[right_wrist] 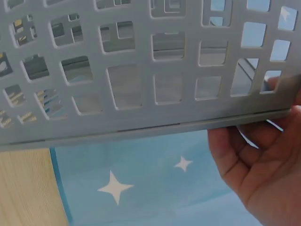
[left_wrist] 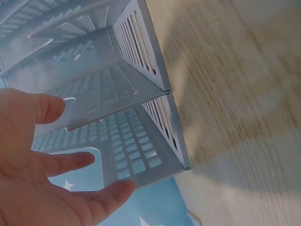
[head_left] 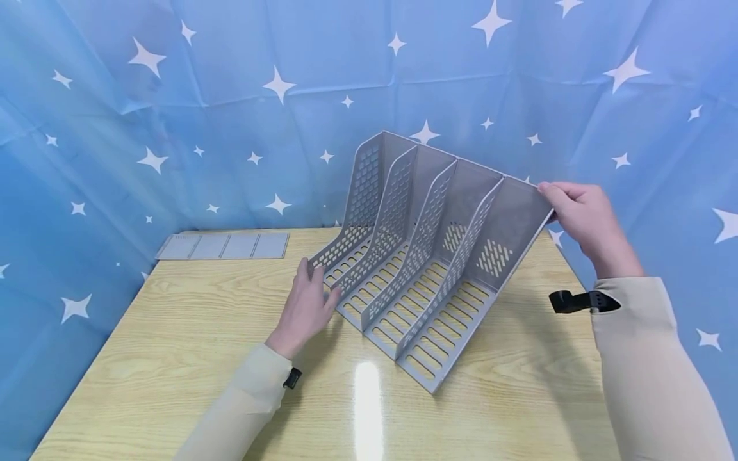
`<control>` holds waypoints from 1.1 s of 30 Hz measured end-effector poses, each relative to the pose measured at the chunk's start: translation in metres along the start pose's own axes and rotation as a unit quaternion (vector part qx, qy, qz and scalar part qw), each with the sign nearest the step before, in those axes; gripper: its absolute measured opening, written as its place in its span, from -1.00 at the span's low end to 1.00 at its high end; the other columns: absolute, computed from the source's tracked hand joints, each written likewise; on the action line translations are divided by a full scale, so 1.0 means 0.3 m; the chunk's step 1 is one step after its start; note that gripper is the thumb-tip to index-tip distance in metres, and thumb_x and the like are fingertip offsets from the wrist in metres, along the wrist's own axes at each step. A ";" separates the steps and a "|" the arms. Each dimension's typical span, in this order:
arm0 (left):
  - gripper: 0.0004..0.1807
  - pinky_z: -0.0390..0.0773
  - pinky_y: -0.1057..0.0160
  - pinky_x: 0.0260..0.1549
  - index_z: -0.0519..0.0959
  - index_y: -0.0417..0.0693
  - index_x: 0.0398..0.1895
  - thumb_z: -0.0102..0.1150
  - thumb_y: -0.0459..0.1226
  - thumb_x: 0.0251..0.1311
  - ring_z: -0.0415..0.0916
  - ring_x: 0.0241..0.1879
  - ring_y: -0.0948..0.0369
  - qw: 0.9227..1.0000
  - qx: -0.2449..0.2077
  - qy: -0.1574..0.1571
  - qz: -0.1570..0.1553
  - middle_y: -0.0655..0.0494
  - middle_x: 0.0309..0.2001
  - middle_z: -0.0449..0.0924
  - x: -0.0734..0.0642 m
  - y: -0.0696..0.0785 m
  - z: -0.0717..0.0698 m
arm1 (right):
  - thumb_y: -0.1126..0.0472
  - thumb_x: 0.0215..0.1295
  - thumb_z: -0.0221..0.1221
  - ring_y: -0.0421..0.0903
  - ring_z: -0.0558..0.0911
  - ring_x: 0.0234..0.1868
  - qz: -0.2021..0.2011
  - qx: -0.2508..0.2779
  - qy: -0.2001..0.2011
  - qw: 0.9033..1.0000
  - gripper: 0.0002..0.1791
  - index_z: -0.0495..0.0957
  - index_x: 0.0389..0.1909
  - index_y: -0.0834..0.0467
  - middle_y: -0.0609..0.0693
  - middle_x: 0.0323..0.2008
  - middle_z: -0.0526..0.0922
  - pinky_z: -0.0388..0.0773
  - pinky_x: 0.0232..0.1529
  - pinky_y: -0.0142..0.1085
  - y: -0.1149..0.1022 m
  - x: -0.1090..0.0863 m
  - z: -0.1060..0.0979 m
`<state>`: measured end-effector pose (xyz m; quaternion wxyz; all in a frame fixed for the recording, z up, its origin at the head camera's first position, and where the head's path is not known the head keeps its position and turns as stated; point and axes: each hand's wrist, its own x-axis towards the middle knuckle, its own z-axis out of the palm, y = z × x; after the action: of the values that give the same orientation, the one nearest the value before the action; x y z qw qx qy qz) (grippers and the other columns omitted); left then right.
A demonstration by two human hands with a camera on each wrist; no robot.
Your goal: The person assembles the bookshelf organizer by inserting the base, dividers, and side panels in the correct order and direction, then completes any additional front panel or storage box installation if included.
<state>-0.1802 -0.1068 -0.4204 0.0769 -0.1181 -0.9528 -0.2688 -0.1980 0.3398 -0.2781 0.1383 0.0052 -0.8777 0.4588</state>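
A grey plastic file rack [head_left: 426, 301] with slotted base and several perforated upright dividers stands tilted over the table, its right back corner raised. My right hand [head_left: 585, 214] pinches that upper corner, thumb in front and fingers behind; in the right wrist view, fingers [right_wrist: 263, 155] curl at the edge of a perforated panel. At the rack's left front edge is my left hand [head_left: 305, 307], fingers spread. Seen from the left wrist, this hand [left_wrist: 56, 165] has its fingertips apart from one another beside the dividers [left_wrist: 108, 89]; whether one touches the rack I cannot tell.
A flat grey panel [head_left: 239, 246] with grooved lines lies at the back left of the wooden table [head_left: 173, 358]. Behind and beside the table hangs a blue curtain [head_left: 230, 128] with white stars.
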 end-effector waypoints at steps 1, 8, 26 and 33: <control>-0.33 0.43 -0.26 0.29 0.35 -0.51 0.38 0.15 -0.10 0.49 0.23 0.40 -0.42 1.000 0.003 0.006 0.006 -0.61 0.52 -0.11 0.001 0.001 0.006 | -0.08 0.57 0.05 -0.36 0.57 -0.43 -0.004 0.005 0.005 1.000 -0.66 0.63 -0.41 -0.53 -0.50 -0.49 0.63 0.46 -0.30 -0.50 0.004 -0.006 0.001; -0.38 0.36 -0.19 0.36 0.37 -0.44 0.40 0.09 -0.11 0.52 0.18 0.47 -0.32 0.999 -0.025 -0.023 -0.016 -0.39 0.62 -0.22 0.053 -0.019 0.016 | 0.04 0.61 -0.02 -0.34 0.56 -0.38 -0.017 0.010 -0.025 0.999 -0.67 0.66 -0.22 -0.43 -0.48 -0.40 0.63 0.48 -0.34 -0.50 0.013 -0.040 -0.029; -0.18 0.19 -0.09 0.48 -0.05 -0.39 0.61 -0.11 0.02 0.59 0.12 0.54 -0.19 0.995 -0.065 -0.079 0.012 -0.33 0.60 -0.01 0.031 0.033 0.036 | 0.17 0.64 -0.21 -0.46 0.53 -0.08 -0.054 -0.022 -0.106 0.993 -0.52 0.49 0.32 0.30 -0.51 -0.17 0.64 0.33 -0.08 -0.59 0.015 -0.130 -0.062; -0.04 0.00 -0.10 0.54 -0.23 -0.21 0.67 -0.08 0.15 0.55 -0.10 0.61 -0.14 0.984 -0.130 -0.119 0.014 -0.27 0.65 -0.20 0.084 -0.016 0.041 | 0.38 0.61 -0.12 -0.20 0.69 -0.28 -0.120 0.063 -0.192 0.972 -0.53 0.51 0.35 -0.04 -0.20 -0.11 0.74 0.63 -0.35 -0.35 0.010 -0.176 -0.058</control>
<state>-0.2067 -0.0996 -0.4278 -0.0494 -0.1711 -0.9103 -0.3737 -0.1436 0.3494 -0.2842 0.0208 0.2070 -0.8501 0.4838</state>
